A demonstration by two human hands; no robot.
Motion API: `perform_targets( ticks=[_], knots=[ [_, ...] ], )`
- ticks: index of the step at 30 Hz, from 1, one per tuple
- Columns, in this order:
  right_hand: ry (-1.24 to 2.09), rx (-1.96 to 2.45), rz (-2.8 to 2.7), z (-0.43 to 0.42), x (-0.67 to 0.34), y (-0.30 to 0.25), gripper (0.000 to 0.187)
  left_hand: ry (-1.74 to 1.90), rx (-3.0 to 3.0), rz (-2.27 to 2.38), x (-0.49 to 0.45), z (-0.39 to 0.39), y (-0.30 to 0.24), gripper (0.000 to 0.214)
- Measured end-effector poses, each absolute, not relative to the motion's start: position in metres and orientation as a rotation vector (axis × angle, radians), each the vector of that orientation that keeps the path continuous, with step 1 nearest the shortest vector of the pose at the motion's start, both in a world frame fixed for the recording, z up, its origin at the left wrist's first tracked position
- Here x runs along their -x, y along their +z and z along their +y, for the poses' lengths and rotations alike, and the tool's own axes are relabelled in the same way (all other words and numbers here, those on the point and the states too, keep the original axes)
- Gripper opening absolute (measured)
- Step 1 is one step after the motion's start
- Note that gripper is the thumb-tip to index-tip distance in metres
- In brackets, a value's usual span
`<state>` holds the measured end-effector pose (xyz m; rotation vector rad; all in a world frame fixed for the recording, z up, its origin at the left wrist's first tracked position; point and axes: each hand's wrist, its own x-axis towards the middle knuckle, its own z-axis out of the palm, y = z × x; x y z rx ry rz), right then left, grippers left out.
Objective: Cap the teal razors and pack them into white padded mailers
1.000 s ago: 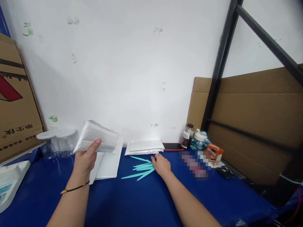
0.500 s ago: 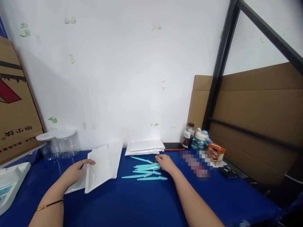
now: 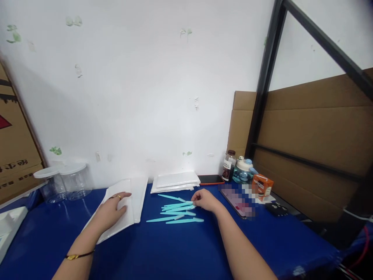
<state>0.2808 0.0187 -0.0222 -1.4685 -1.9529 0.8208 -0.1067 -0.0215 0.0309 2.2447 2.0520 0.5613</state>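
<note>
On the left, my left hand lies with fingers stretched over white padded envelopes, which overlap on the blue tabletop. To the right of them, several turquoise eyebrow razors lie in a loose pile, mostly side by side. My right hand is at the pile's right edge, its thumb and forefinger pinched on the end of one eyebrow razor. That razor still rests among the others. The fingertips hide its tip.
White envelopes are stacked by the wall. Behind my right hand lie a phone and a second, blurred phone. Bottles and an orange box stand at right, clear jars at left.
My left hand has moved right and flattened onto the envelopes, whose raised near edge has come down. My right hand's fingers have closed on a razor's end. The view has shifted slightly right.
</note>
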Motion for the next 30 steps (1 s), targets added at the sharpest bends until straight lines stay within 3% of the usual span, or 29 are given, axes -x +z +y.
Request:
perform_targets(
  ticks=[7,13,17,24,30],
  knots=[
    [0.916,1.417,-1.909,0.019,-0.284,-0.022,0.012,0.627,-2.379,1.383,-0.004,-0.008,0.026,0.035],
    [1.091,1.410,-1.838,0.013,-0.284,-0.014,0.013,0.583,-2.469,1.444,-0.029,0.026,-0.006,0.031],
    [1.131,1.436,-1.894,0.015,-0.286,-0.015,0.014,0.524,-2.389,1.571,-0.023,0.036,-0.013,0.016],
    [0.628,1.442,-1.856,0.023,-0.263,-0.024,0.023,0.576,-2.262,1.518,-0.023,0.041,-0.025,0.013],
    [0.666,1.446,-1.919,0.029,-0.255,-0.024,0.026,0.663,-2.223,1.453,-0.033,0.039,-0.020,0.015]
  ],
)
